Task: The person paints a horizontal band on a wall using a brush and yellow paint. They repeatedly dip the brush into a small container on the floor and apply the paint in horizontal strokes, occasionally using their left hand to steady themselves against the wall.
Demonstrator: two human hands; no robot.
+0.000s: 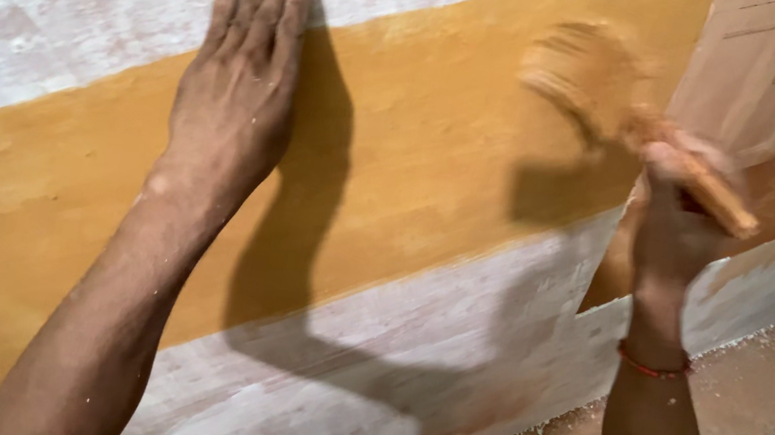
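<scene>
The brush, blurred, sits on the ochre band at two o'clock, gripped by the right hand. The left hand, flat and spread, leans on the wall at eleven. Risk: a stray stroke smears ochre onto the white stripe, or the leaning palm smudges wet paint.

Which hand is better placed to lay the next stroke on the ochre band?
Right. The right hand has the paintbrush in its grip, bristles at the ochre band. The left hand lies flat on the wall, holding nothing.
</scene>
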